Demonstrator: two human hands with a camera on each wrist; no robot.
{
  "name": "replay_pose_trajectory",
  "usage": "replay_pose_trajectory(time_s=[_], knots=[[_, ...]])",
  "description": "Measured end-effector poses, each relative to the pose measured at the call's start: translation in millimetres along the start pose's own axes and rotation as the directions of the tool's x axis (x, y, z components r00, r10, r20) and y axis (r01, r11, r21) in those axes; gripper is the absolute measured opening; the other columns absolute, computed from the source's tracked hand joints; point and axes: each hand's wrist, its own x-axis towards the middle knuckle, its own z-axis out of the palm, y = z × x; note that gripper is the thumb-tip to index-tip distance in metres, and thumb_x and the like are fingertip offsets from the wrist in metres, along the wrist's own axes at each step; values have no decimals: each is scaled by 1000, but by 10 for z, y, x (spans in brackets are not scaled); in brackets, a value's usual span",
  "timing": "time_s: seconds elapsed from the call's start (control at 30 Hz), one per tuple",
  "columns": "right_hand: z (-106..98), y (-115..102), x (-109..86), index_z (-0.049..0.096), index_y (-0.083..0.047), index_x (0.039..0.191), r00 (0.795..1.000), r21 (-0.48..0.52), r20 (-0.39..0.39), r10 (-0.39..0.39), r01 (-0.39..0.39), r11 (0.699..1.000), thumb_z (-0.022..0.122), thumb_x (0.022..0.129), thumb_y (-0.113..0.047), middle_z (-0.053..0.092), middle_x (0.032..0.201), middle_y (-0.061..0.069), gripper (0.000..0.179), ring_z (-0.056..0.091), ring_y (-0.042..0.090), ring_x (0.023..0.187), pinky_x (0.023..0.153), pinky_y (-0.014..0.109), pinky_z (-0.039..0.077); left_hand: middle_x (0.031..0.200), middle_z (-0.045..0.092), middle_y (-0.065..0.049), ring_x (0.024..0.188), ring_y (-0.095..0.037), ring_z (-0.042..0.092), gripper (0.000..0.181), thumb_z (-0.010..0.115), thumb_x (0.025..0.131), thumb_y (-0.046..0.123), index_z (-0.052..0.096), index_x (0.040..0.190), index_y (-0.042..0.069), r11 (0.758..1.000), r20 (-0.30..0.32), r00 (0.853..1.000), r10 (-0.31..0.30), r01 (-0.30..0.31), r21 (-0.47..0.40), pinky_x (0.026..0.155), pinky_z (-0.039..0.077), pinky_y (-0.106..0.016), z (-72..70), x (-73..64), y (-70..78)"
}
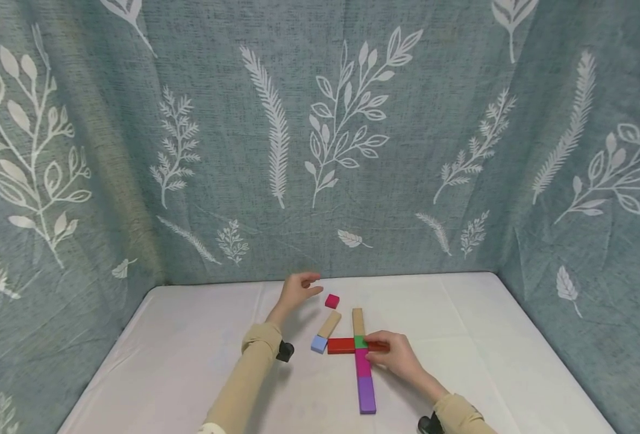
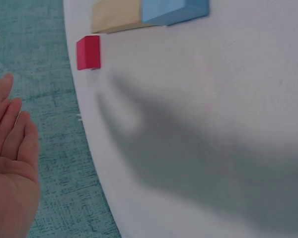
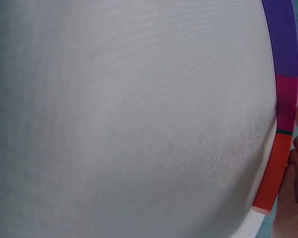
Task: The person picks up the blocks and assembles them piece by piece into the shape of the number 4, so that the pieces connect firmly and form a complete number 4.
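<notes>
My left hand is held above the far part of the table, its thumb and fingers apart with nothing between them. The nearest thing to it is a small pinkish-red block, just to its right. My right hand is at the joined blocks, fingers extended, fingertips by the green block and thumb by the magenta block. Beneath this hand lies an orange-red block, partly hidden in the head view. A purple block continues the row towards me.
Beyond the green block lies a plain wooden block; a red block extends left from it. A light blue block meets another wooden block, set at a slant. A patterned curtain hangs behind the white table.
</notes>
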Motion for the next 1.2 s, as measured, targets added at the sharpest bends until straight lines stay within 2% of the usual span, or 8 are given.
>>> replay_pose_trajectory(time_s=[0.17,0.33,0.43,0.57,0.83,0.97,1.2], knots=[[-3,25,13,70,-7,111,1000,2,5,17,-17,1000,76,78,-12,70,110,7,33,63,26,107,91,39,53,113,67,-22,111,-36,60,28,66,86,2,65,112,-7,998,26,1000,-9,8,58,97,50,-43,108,3,-99],[-10,30,17,70,-7,111,1000,6,1,15,-15,1000,76,79,-12,70,110,7,33,63,25,107,92,37,53,117,66,-19,113,-35,59,29,64,87,2,64,115,-5,992,63,996,-61,53,115,97,49,-44,205,-24,-110],[-15,19,10,69,-6,111,1000,14,-1,15,-15,1000,76,79,-11,70,110,7,33,64,26,107,92,37,53,118,65,-20,114,-36,59,28,63,87,0,64,115,-6,989,88,995,-54,41,140,96,49,-45,268,-44,-100],[-18,18,2,69,-6,110,1000,8,-7,14,-14,1000,76,79,-11,70,110,7,33,64,26,107,92,37,53,116,65,-23,112,-38,59,28,63,85,-4,64,113,-8,989,105,994,-7,-9,151,96,49,-47,350,-38,-130],[30,35,-7,69,-6,112,1000,3,6,0,0,1000,75,80,-13,70,110,7,33,64,26,106,90,33,54,113,66,-23,108,-38,61,30,64,82,-6,65,112,-7,979,77,997,16,-31,204,94,50,-48,392,-60,-227],[48,50,-15,69,-5,111,1000,7,8,7,-7,1000,76,79,-13,70,110,7,33,63,26,106,90,32,53,112,67,-22,107,-37,62,31,63,81,-8,65,112,-6,975,89,996,15,-34,218,93,50,-47,417,-67,-283],[29,49,-25,69,-5,111,1000,-3,-5,11,-11,1000,76,79,-12,71,109,6,33,64,25,106,91,32,53,109,69,-20,104,-35,64,28,67,80,-6,68,108,-5,978,69,997,18,-32,208,91,52,-45,477,-41,-303]])
